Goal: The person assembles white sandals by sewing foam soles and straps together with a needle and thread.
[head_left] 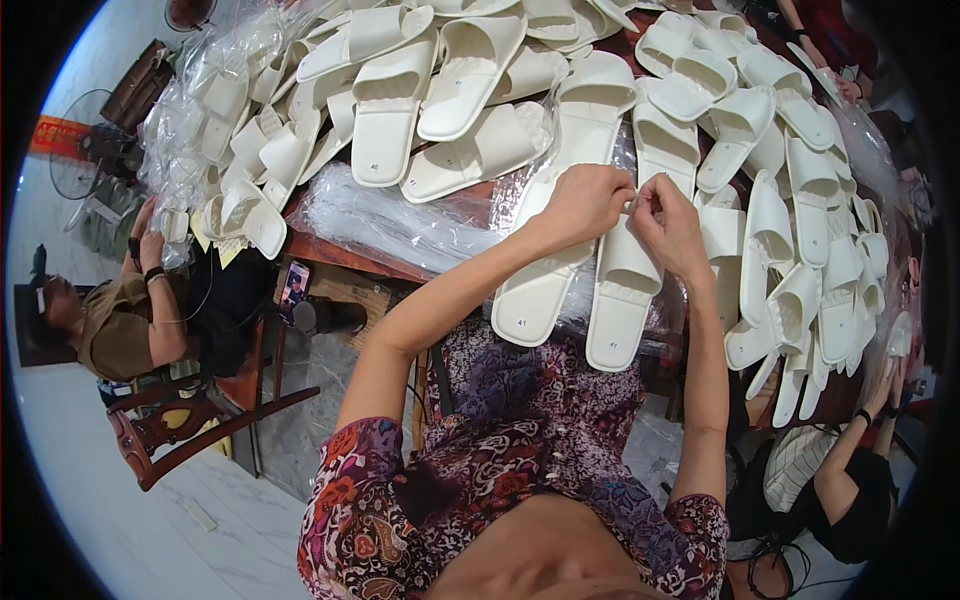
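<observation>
My left hand [590,205] and my right hand [668,228] are closed in pinches, almost touching each other. What lies between their fingertips is too small to make out. Below them, a white slipper [545,290] and another white slipper [625,305] lie side by side at the table's near edge, toes away from me. My left hand partly covers the first, and both hands hang over the far part of the second. Just beyond, one more white slipper [592,95] extends away from me.
White slippers [385,110] are heaped across the table's far side, with another heap [800,230] at right. Clear plastic bags [395,220] lie left of my hands. A seated person [130,320], a phone [294,284] and a wooden chair [175,425] are at left. Another person's arm [850,450] shows at right.
</observation>
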Demonstrator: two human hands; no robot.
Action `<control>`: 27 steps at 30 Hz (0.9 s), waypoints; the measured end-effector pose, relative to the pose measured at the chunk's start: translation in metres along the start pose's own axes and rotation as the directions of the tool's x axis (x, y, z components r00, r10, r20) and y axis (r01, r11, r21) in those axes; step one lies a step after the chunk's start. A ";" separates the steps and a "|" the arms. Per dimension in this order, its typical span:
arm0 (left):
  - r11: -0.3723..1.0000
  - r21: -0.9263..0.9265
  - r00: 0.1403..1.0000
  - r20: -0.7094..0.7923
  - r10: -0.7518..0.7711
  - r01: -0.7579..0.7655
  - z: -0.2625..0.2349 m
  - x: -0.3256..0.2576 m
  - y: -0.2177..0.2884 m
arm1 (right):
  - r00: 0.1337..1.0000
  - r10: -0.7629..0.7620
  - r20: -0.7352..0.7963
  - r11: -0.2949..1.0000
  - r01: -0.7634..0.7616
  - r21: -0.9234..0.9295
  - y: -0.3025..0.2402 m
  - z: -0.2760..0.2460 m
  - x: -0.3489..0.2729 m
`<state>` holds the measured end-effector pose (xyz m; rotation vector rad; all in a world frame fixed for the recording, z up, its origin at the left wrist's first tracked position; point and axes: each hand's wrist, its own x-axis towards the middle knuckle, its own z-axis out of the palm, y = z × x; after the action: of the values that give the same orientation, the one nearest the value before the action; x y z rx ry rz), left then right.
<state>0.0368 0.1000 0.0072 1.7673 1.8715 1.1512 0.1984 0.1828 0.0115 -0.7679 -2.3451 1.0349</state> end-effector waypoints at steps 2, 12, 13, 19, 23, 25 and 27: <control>1.000 0.002 1.000 -0.001 0.008 -0.008 0.000 0.001 0.001 | 0.999 -0.004 -0.047 1.000 0.003 -0.016 -0.001 -0.001 -0.003; 1.000 0.014 0.987 0.161 0.007 -0.010 -0.019 0.001 -0.004 | 0.951 -0.061 -0.304 0.997 0.046 -0.057 -0.037 -0.009 -0.075; 0.998 0.003 0.995 0.070 0.065 -0.066 -0.026 -0.001 -0.003 | 0.955 -0.040 -0.294 0.998 0.026 -0.052 -0.044 -0.006 -0.086; 1.000 -0.009 1.000 0.026 -0.018 0.018 -0.072 -0.026 -0.019 | 0.974 -0.085 -0.211 0.992 0.064 -0.104 -0.047 0.027 -0.129; 0.997 -0.031 0.986 0.153 -0.070 0.075 -0.085 -0.050 -0.024 | 0.977 -0.034 -0.210 0.993 0.009 -0.119 -0.042 0.038 -0.135; 1.000 0.028 0.988 0.155 0.001 -0.005 -0.086 -0.063 -0.024 | 0.973 -0.027 -0.229 0.994 0.001 -0.113 -0.038 0.044 -0.132; 0.993 0.086 0.985 0.157 0.071 -0.086 -0.081 -0.072 -0.030 | 0.982 0.022 -0.190 0.995 -0.039 -0.087 -0.035 0.051 -0.128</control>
<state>-0.0278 0.0080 0.0156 1.9370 1.8055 0.9378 0.2514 0.0536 -0.0164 -0.8974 -2.2361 0.8331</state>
